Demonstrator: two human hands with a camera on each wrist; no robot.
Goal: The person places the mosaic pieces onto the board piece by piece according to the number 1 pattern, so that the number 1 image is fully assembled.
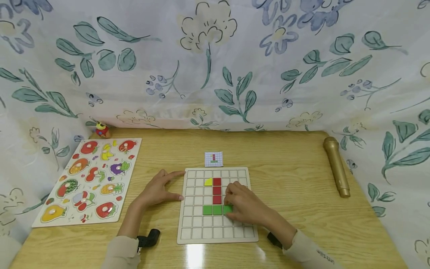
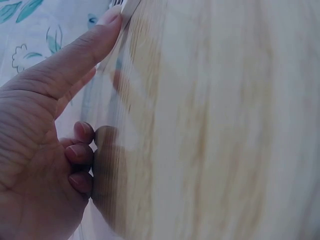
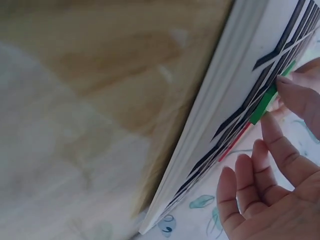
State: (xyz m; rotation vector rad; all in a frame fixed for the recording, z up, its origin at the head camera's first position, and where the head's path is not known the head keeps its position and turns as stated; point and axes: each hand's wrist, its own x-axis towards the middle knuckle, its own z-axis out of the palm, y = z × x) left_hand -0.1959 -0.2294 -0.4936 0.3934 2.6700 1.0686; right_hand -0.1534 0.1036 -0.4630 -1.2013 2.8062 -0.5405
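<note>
A white gridded board lies on the wooden table. My left hand rests at its left edge, thumb and index finger extended against the rim; the other fingers bend onto the table in the left wrist view. With thumb and index finger, my right hand pinches a green square tile at the right end of a green row, partly covered by the hand in the head view. Two more green tiles sit beside it. Above them stands a column of red tiles, with a yellow rounded piece left of the top one.
A small pattern card lies just behind the board. On the left is a fruit puzzle board, with a small red and yellow toy behind it. A gold microphone lies on the right. Floral cloth hangs around the table.
</note>
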